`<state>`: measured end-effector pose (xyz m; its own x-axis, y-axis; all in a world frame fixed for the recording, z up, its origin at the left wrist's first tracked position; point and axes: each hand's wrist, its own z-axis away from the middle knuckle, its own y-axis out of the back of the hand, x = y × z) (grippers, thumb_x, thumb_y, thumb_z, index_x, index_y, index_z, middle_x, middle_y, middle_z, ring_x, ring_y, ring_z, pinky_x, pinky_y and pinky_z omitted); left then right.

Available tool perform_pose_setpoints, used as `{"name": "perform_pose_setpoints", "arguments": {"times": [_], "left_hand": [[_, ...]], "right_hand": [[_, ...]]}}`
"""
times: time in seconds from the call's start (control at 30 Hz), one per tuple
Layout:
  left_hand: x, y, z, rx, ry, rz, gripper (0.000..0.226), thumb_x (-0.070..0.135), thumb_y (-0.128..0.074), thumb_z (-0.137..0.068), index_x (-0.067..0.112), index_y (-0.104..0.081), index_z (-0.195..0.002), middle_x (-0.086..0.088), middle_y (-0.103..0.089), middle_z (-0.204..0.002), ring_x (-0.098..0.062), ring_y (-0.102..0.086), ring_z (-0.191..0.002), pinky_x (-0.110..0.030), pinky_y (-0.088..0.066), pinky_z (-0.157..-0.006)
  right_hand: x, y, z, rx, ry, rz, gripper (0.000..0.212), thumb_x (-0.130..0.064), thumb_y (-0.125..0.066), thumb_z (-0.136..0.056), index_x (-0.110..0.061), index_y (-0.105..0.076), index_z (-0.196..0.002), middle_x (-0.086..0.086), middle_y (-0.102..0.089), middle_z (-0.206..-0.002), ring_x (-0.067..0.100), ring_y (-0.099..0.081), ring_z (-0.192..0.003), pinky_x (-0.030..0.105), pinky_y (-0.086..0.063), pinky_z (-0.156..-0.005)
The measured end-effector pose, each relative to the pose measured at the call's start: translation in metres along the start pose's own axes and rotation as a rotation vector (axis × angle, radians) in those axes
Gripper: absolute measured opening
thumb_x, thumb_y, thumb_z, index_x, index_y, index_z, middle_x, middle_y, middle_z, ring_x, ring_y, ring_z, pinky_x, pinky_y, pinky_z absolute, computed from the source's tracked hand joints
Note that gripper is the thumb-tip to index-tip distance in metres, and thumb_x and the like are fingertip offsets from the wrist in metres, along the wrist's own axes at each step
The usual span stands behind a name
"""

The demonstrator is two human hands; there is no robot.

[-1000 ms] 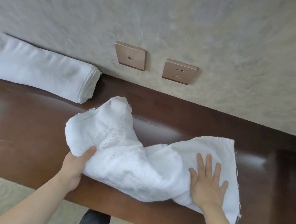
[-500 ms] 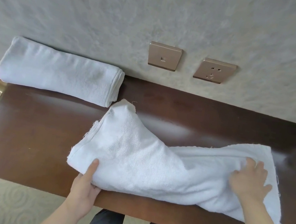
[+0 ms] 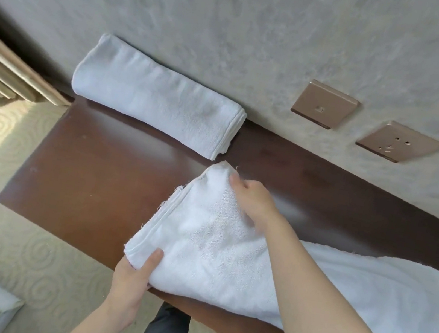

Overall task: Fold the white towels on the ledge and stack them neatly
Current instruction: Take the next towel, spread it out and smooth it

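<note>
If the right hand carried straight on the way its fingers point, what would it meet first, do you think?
Probably the folded towel by the wall: the right hand, gripping the loose towel at its far corner, points up-left toward it. Depth is uncertain.

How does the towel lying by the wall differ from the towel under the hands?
The towel by the wall is fully folded into a compact bundle; the towel under the hands is only partly folded and spreads to the right. No hand touches the first; the left hand and right hand grip the second. Both are white and lie on the brown ledge.
</note>
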<state>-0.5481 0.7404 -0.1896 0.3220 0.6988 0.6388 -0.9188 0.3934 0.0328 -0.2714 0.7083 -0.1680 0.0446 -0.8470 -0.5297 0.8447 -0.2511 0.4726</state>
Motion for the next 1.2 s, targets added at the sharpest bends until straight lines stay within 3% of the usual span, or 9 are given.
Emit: {"name": "perform_pose_setpoints", "arguments": {"times": [0.1, 0.23, 0.3, 0.4, 0.5, 0.7, 0.93, 1.07, 1.2], "left_hand": [[-0.011, 0.005, 0.010, 0.032, -0.028, -0.014, 0.042, 0.023, -0.073, -0.090, 0.028, -0.062, -0.131, 0.009, -0.073, -0.120, -0.015, -0.069, -0.111, -0.048, -0.055, -0.096], [-0.015, 0.010, 0.015, 0.067, -0.015, 0.016, 0.040, 0.021, -0.074, -0.090, 0.026, -0.063, -0.128, 0.008, -0.073, -0.119, -0.015, -0.069, -0.110, -0.042, -0.056, -0.094], [-0.013, 0.009, 0.016, 0.048, -0.003, 0.031, 0.036, 0.020, -0.072, -0.091, 0.029, -0.064, -0.124, 0.010, -0.074, -0.115, -0.010, -0.071, -0.105, -0.036, -0.056, -0.089], [-0.008, 0.010, 0.014, 0.021, -0.016, 0.047, 0.032, 0.018, -0.070, -0.092, 0.033, -0.064, -0.120, 0.012, -0.074, -0.114, -0.007, -0.071, -0.102, -0.034, -0.055, -0.087], [-0.004, 0.008, 0.012, -0.011, -0.033, 0.046, 0.035, 0.023, -0.070, -0.091, 0.032, -0.063, -0.124, 0.013, -0.073, -0.118, -0.006, -0.069, -0.106, -0.033, -0.054, -0.090], [-0.003, 0.007, 0.009, -0.017, -0.039, 0.064, 0.035, 0.022, -0.070, -0.093, 0.033, -0.061, -0.125, 0.012, -0.073, -0.116, -0.003, -0.070, -0.100, -0.025, -0.054, -0.080], [-0.002, 0.010, 0.005, -0.016, -0.013, 0.102, 0.037, 0.018, -0.070, -0.092, 0.030, -0.059, -0.126, 0.009, -0.072, -0.119, -0.002, -0.071, -0.098, -0.022, -0.054, -0.079], [-0.002, 0.013, 0.006, -0.034, -0.038, 0.098, 0.037, 0.021, -0.070, -0.092, 0.034, -0.060, -0.125, 0.014, -0.073, -0.118, -0.002, -0.069, -0.104, -0.024, -0.051, -0.084], [-0.008, 0.020, 0.010, -0.024, -0.032, 0.104, 0.041, 0.026, -0.076, -0.089, 0.034, -0.061, -0.127, 0.011, -0.072, -0.121, -0.009, -0.068, -0.112, -0.035, -0.051, -0.096]], "right_hand": [[-0.001, -0.007, -0.004, -0.210, -0.147, -0.286, 0.059, -0.067, -0.053, -0.089, -0.021, -0.066, -0.123, 0.000, -0.068, -0.118, 0.019, -0.064, -0.107, 0.036, -0.049, -0.101], [0.001, -0.007, -0.004, -0.506, -0.217, -0.328, 0.035, -0.051, -0.061, -0.095, -0.026, -0.067, -0.118, 0.001, -0.070, -0.120, 0.018, -0.065, -0.111, 0.040, -0.049, -0.104], [0.003, -0.005, -0.004, -0.676, -0.235, -0.352, 0.046, -0.047, -0.072, -0.088, -0.025, -0.065, -0.128, 0.003, -0.066, -0.130, 0.021, -0.061, -0.120, 0.039, -0.047, -0.106], [-0.005, -0.003, -0.001, -0.943, -0.239, -0.142, 0.090, -0.062, -0.090, -0.054, -0.013, -0.066, -0.126, 0.006, -0.064, -0.105, 0.019, -0.062, -0.091, 0.028, -0.052, -0.078], [-0.012, -0.002, 0.006, -1.067, -0.189, 0.094, 0.076, -0.059, -0.088, -0.053, -0.021, -0.064, -0.115, -0.004, -0.055, -0.077, 0.006, -0.047, -0.056, 0.018, -0.037, -0.044], [-0.007, 0.001, 0.014, -0.859, -0.082, -0.095, 0.029, -0.023, -0.081, -0.083, -0.014, -0.070, -0.108, 0.010, -0.071, -0.109, 0.023, -0.068, -0.097, 0.042, -0.052, -0.096], [-0.006, 0.022, 0.008, -0.592, 0.003, -0.420, 0.047, -0.023, -0.077, -0.082, -0.008, -0.066, -0.125, 0.014, -0.070, -0.123, 0.028, -0.066, -0.115, 0.044, -0.050, -0.103], [-0.027, 0.019, 0.006, -0.423, 0.140, -0.192, 0.005, -0.019, -0.074, -0.082, -0.021, -0.071, -0.087, -0.005, -0.071, -0.089, 0.015, -0.065, -0.087, 0.032, -0.049, -0.080], [-0.050, 0.010, 0.005, -0.281, 0.337, -0.020, 0.010, -0.020, -0.068, -0.074, -0.022, -0.072, -0.083, -0.006, -0.067, -0.080, 0.007, -0.059, -0.077, 0.029, -0.045, -0.076]]}}
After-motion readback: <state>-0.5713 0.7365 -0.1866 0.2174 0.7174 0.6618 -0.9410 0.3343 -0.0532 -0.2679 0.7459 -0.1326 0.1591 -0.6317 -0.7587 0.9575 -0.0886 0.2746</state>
